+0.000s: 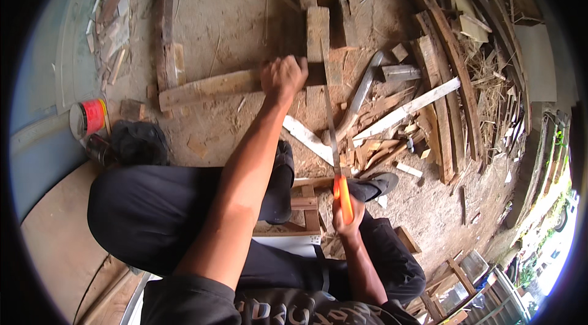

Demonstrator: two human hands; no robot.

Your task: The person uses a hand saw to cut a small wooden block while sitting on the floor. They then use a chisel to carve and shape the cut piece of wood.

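In my right hand is a handsaw, my fingers closed round its orange handle. Its narrow blade points away from me and lies along the right side of the wooden beam's end. My left hand is closed on that beam, which runs crosswise and joins a wooden frame. A paler wood block stands upright at the beam's right end, beside the blade. My fingertips on the beam are partly hidden by the back of the hand.
Curved wood pieces, long planks and offcuts pile up on the right. A white-edged strip crosses them. On the left stand a red-labelled tub and a black plastic bag. My sandalled foot rests near the saw handle.
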